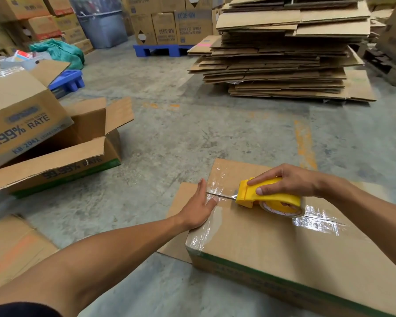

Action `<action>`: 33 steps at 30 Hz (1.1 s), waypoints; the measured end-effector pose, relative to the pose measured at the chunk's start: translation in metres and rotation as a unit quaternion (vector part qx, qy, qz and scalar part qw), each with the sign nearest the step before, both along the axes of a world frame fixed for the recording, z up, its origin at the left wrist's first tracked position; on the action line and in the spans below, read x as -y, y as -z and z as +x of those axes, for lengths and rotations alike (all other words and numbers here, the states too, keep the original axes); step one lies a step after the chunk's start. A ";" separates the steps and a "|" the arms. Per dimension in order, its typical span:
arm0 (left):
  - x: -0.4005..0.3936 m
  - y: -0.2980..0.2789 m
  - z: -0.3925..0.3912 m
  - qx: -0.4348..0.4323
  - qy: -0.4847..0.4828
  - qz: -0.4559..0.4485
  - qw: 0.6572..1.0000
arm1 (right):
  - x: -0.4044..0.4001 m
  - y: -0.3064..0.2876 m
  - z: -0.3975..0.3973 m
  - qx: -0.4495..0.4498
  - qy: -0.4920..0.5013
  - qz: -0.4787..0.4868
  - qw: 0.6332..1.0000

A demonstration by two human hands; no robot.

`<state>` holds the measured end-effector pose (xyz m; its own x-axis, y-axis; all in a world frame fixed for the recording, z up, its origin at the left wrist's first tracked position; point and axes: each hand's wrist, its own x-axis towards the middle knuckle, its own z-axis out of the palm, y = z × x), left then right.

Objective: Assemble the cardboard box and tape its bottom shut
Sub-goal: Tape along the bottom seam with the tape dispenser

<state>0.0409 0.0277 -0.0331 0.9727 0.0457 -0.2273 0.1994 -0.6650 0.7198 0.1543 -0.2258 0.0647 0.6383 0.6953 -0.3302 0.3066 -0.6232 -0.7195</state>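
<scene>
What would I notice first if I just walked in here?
Probably the bright yellow tape dispenser, gripped by the right hand on top of the cardboard box at the bottom right, where shiny clear tape runs along the seam. The left hand lies flat at the box's left edge, pressing the tape. Behind, at the upper right, a tall stack of flattened cardboard sits on the concrete floor.

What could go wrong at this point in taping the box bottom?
1. The left hand lies flat at the seam's end, fingertips just ahead of the yellow tape dispenser in the right hand; its cutting edge could nick them.
2. The clear tape already looks wrinkled along the seam, so it may bond poorly.
3. The seam ends at the edge of the cardboard box; cutting there without wrapping over could leave that end loose.
</scene>
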 end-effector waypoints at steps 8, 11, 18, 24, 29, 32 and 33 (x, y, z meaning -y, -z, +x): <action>0.029 0.000 0.005 0.142 0.231 0.293 0.917 | -0.002 -0.003 0.000 -0.011 -0.012 -0.008 1.000; 0.029 0.005 0.007 0.126 0.231 0.322 0.909 | -0.006 -0.003 0.002 -0.012 -0.019 -0.030 0.999; 0.026 0.005 0.005 0.132 0.248 0.353 0.893 | 0.026 -0.005 0.008 -0.048 -0.041 -0.060 0.996; 0.029 0.007 0.005 0.138 0.257 0.344 0.892 | 0.063 -0.009 0.001 -0.048 -0.038 -0.077 0.995; 0.031 0.005 0.006 0.131 0.258 0.338 0.895 | 0.056 -0.008 -0.003 -0.044 -0.027 -0.080 0.995; 0.039 -0.002 0.007 0.106 0.253 0.351 0.895 | 0.050 -0.008 -0.003 -0.035 -0.022 -0.081 0.996; 0.047 -0.005 0.007 0.107 0.256 0.352 0.894 | 0.049 -0.009 -0.002 -0.037 -0.015 -0.080 0.996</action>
